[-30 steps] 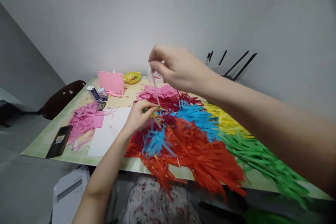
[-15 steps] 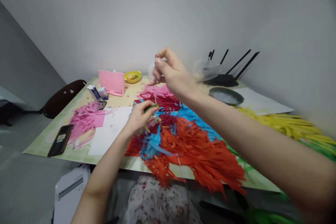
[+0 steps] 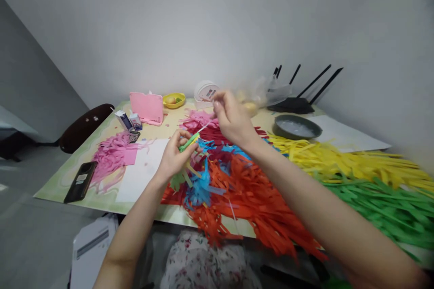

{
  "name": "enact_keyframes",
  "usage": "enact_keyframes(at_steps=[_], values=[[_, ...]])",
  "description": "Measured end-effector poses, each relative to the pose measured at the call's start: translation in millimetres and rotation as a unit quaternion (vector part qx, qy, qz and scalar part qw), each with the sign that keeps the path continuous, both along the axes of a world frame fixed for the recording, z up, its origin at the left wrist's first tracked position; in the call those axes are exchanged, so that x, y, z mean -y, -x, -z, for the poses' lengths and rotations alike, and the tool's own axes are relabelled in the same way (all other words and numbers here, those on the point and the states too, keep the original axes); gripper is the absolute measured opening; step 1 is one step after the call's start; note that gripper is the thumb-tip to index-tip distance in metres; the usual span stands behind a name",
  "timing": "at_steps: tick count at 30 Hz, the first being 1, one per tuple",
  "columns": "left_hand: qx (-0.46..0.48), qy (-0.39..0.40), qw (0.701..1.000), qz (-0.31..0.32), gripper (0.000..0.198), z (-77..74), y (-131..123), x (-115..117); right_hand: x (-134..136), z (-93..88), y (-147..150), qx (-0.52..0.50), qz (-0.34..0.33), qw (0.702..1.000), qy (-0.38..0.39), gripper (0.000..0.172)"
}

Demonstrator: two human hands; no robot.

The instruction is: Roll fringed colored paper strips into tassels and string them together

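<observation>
My left hand [image 3: 176, 151] grips a small bundle of green and yellow paper strips [image 3: 190, 142], with loose pale strip ends hanging below the fingers. A thin white string [image 3: 204, 127] runs from the top of this bundle up toward my right hand [image 3: 229, 117], whose thumb and fingertips are pinched on it. Beneath both hands lie heaps of fringed paper. Orange-red fringe [image 3: 251, 189] spills over the front table edge, and blue strips [image 3: 200, 185] lie beside it. Dark red fringe [image 3: 217, 134] and pink fringe [image 3: 200, 116] lie farther back.
Yellow fringe [image 3: 325, 156] and green fringe [image 3: 383, 207] cover the right side. Behind them are a dark round bowl [image 3: 294, 127] and a black router [image 3: 293, 105]. On the left are a phone [image 3: 80, 182], pink strips [image 3: 110, 156], white paper [image 3: 142, 171] and a pink tablet case [image 3: 146, 108].
My right hand has come down and slightly right, nearer the table. The bundle in my left hand is tilted so that more green and yellow shows. The view has shifted slightly.
</observation>
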State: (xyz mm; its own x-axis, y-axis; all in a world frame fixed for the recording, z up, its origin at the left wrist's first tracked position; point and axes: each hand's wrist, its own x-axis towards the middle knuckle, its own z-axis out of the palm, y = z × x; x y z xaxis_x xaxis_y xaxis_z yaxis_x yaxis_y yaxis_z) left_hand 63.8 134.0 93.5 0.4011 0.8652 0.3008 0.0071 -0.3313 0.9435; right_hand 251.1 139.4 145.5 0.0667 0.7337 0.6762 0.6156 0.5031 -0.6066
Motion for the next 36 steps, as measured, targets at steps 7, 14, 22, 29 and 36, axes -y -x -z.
enact_keyframes(at_steps=[7,14,22,29,36], values=[[-0.025,-0.004,1.0,-0.003,0.022,-1.0,7,2,39,27.7,9,-0.023,-0.114,0.978,0.172,0.015],[-0.061,-0.078,0.995,-0.025,0.015,-0.7,5,3,46,37.4,24,-0.054,-0.095,0.977,0.183,0.017],[-0.066,-0.092,0.994,-0.006,0.013,-3.3,7,10,44,35.2,27,-0.08,-0.154,0.961,0.217,0.022],[-0.13,-0.125,0.984,0.015,0.013,-7.0,14,13,39,35.8,24,-0.067,-0.201,0.945,0.25,0.027],[-0.158,-0.119,0.98,0.03,0.014,-10.4,17,11,39,21.1,3,0.092,-0.168,0.959,0.209,0.028]])
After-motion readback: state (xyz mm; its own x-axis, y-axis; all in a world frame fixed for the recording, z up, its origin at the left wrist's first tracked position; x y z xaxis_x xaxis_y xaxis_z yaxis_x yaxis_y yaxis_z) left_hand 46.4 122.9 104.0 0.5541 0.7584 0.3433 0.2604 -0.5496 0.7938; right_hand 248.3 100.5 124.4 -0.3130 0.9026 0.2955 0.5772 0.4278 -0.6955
